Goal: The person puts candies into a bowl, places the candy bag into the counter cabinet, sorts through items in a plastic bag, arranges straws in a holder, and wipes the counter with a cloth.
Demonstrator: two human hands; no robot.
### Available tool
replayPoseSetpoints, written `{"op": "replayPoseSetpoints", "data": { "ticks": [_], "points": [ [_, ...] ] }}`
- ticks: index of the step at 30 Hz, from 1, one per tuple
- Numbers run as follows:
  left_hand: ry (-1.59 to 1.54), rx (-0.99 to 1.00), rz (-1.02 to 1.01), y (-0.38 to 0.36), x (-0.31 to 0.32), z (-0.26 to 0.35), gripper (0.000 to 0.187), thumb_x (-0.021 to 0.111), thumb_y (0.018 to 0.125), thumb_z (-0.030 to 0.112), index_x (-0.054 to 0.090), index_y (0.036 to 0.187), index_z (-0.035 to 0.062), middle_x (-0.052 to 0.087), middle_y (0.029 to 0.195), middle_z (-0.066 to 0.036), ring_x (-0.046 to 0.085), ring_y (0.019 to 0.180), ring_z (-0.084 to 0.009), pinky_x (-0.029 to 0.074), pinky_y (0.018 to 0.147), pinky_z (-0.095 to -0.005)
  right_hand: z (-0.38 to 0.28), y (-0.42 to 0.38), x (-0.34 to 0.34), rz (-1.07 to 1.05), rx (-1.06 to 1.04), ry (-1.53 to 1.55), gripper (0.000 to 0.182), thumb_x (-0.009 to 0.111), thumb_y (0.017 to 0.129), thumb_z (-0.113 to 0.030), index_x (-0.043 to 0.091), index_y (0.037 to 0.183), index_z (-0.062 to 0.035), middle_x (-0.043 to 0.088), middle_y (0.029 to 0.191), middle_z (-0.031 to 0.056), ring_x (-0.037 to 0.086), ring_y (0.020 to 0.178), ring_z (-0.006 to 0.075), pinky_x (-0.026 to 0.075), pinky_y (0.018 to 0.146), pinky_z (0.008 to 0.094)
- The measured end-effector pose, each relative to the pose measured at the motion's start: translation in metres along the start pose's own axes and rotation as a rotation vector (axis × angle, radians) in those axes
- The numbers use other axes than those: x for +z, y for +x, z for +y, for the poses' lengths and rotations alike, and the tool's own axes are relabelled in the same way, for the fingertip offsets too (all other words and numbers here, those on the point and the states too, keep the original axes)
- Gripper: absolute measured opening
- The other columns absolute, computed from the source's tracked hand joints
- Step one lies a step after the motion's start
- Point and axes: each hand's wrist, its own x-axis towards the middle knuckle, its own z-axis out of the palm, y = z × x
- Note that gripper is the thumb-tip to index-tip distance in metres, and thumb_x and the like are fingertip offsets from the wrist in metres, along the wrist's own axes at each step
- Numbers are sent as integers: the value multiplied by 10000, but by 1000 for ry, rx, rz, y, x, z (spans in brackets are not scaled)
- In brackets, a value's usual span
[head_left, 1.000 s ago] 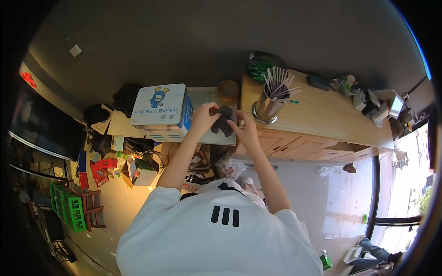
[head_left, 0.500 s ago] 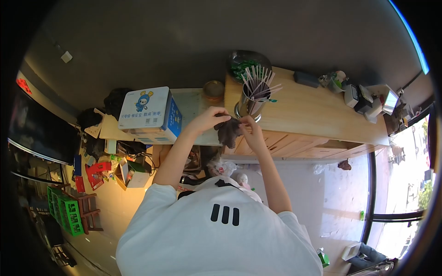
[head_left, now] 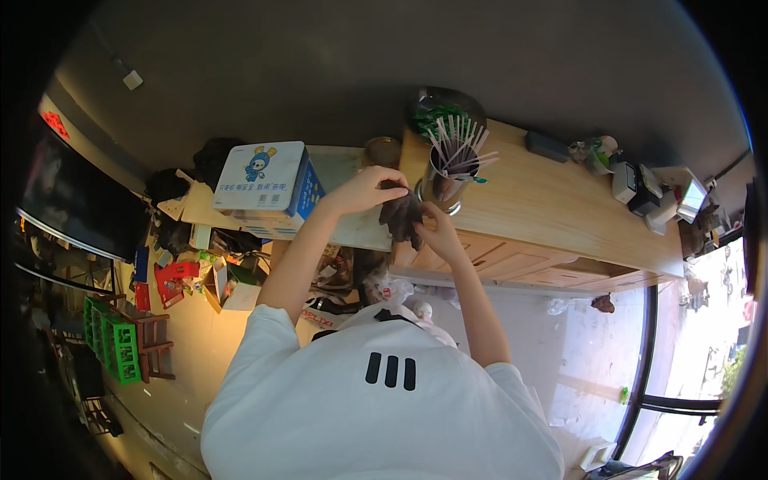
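Note:
A limp, dark brown cloth-like piece hangs between my two hands in front of the counter edge; its exact kind is not clear. My left hand pinches its upper left part, with thumb and fingers closed. My right hand is closed at its right side, fingertips against it. Just beyond my right hand stands a shiny metal cup filled with several pale straws. Behind the cup, a dark bowl holds green items.
To the left sits a white and blue box with a cartoon figure. A round brownish dish lies near the wall. The wooden counter runs right toward small devices. A green crate stands at lower left.
The view has shifted slightly. My left hand has risen a little, and the dark piece now hangs more spread out between my hands, which both still hold it.

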Motion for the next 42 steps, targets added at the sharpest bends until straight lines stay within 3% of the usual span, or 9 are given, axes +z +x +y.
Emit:
{"op": "replayPoseSetpoints", "data": {
  "ticks": [3, 5, 11, 19, 27, 33, 35, 37, 42],
  "points": [
    [171, 62, 25, -7, -19, 1, 155, 588, 866, 188, 600, 914, 41, 575, 837, -57, 539, 838, -188, 396, 761, -310, -1, 4, 1, -60, 18, 148, 354, 542, 777, -23, 519, 1130, 8, 617, 891, 123, 579, 883, 181, 453, 810, 307],
    [239, 62, 9, -13, -29, 3, 141, 583, 867, 178, 600, 926, 51, 573, 867, -62, 539, 879, -213, 384, 807, -330, 1, 8, 1, -5, 269, 443, 371, 506, 805, -12, 502, 1176, 9, 619, 841, 100, 581, 805, 142, 471, 730, 274],
    [297, 109, -30, -30, -45, 12, 106, 562, 875, 143, 591, 957, 83, 543, 946, -23, 513, 955, -198, 283, 932, -361, 30, 17, 20, -78, 83, -16, 249, 594, 805, -30, 610, 1053, -23, 557, 746, 69, 551, 665, 136, 452, 624, 270],
    [415, 279, -35, -36, -5, 26, 97, 588, 837, 76, 599, 927, 110, 514, 951, -1, 460, 933, -174, 252, 925, -326, -5, 2, 20, -58, 31, 131, 388, 612, 797, -65, 547, 1179, -80, 514, 1101, 56, 551, 874, 134, 430, 647, 236],
    [553, 417, 44, -6, 48, 14, 117, 610, 807, 85, 623, 918, 119, 546, 960, -14, 512, 908, -196, 324, 888, -348, -10, -70, -50, 223, 333, 11, 214, 620, 780, -72, 644, 987, -28, 608, 803, 4, 460, 701, 85, 361, 625, 226],
    [614, 334, -2, 21, 123, 23, 226, 566, 834, 114, 585, 1060, 122, 551, 1006, -54, 528, 979, -232, 362, 885, -387, -32, -93, -111, 484, 323, -89, 148, 580, 788, -62, 614, 920, -5, 628, 784, 75, 526, 713, 128, 417, 622, 274],
    [628, 309, -16, 35, 153, 18, 290, 558, 839, 145, 555, 1128, 120, 552, 1016, -84, 532, 986, -257, 364, 890, -382, -38, -90, -126, 642, 247, -259, 152, 580, 776, -46, 620, 919, -14, 610, 796, 100, 557, 739, 206, 431, 662, 311],
    [882, 91, -202, 54, 179, 25, 285, 569, 827, 165, 564, 1105, 102, 552, 1006, -93, 535, 979, -273, 392, 849, -396, -35, -86, -142, 629, 175, -349, 162, 587, 765, -40, 621, 922, -17, 596, 803, 109, 554, 765, 246, 428, 693, 331],
    [838, 140, -60, 120, 234, 37, 212, 559, 823, 147, 563, 1027, 90, 561, 943, -95, 564, 884, -287, 445, 736, -414, -27, -87, -172, 407, -27, -549, 161, 620, 730, -7, 618, 892, -11, 561, 805, 123, 525, 795, 298, 431, 719, 364]
  ]
}}
